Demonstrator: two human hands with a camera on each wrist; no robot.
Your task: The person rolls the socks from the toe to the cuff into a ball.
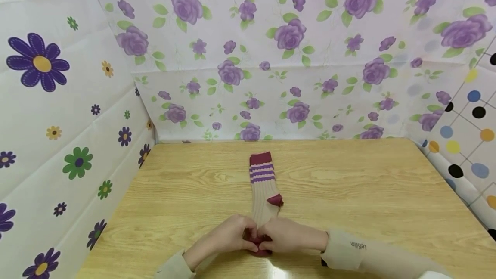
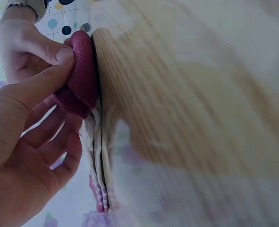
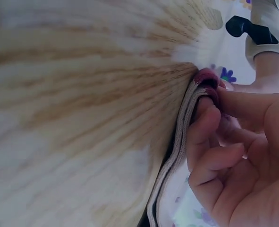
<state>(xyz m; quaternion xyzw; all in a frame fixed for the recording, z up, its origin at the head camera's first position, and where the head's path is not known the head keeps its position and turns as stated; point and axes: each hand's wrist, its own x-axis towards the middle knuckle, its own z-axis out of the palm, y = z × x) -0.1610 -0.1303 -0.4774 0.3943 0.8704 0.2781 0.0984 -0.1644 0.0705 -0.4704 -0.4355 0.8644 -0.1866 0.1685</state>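
Note:
A pair of beige ribbed socks (image 1: 262, 190) lies flat, one on the other, in the middle of the table, with maroon cuffs at the far end and purple stripes below them. At the near end, the maroon toes (image 2: 84, 71) are bent up and over. My left hand (image 1: 232, 234) pinches this toe end from the left. From the right, my right hand (image 1: 288, 234) pinches it too, its fingertips close to the left ones. In the right wrist view the stacked sock layers (image 3: 179, 127) curl up at the toe beside the right hand's fingers.
The wood-grain table (image 1: 186, 184) meets a rose-patterned cloth wall (image 1: 267, 76) at the back. Flowered cloth (image 1: 58, 111) stands on the left, dotted cloth (image 1: 461, 141) on the right.

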